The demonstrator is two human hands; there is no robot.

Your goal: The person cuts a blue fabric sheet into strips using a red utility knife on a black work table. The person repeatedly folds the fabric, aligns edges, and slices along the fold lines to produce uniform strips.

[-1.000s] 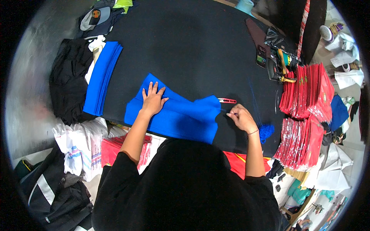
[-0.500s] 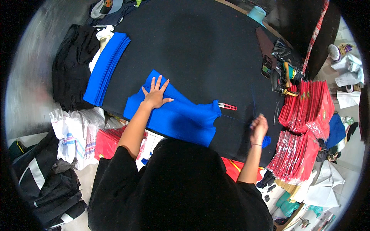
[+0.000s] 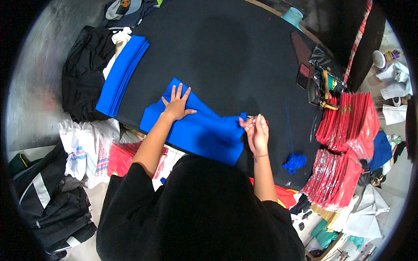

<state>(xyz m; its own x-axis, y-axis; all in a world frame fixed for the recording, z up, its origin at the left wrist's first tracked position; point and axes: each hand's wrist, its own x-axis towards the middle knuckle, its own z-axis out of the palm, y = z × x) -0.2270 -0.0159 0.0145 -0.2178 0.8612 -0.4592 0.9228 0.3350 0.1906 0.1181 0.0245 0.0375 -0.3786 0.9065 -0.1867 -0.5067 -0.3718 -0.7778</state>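
A blue piece of knit fabric [image 3: 204, 135] lies spread on the black-covered table. My left hand [image 3: 176, 106] presses flat on its upper left part, fingers spread, holding nothing. Palm turned up, my right hand [image 3: 257, 135] is at the fabric's right edge, its fingertips drawn together; whatever they pinch is too small to make out. Beneath those fingers lie red-handled thread snips [image 3: 267, 122], mostly covered. A tangle of blue yarn [image 3: 294, 162] rests to the right of my right wrist, with a thin strand running up from it.
Folded blue fabric pieces [image 3: 122, 76] form a stack at the left, beside black cloth [image 3: 87, 74]. Red packets in clear plastic [image 3: 346, 117] are piled at the right edge. A phone [image 3: 303, 76] and a light-blue cup [image 3: 293, 16] are farther back.
My right hand has swung left from beside the yarn tangle to the fabric's edge, uncovering the tangle and covering the snips. My left hand stays in place.
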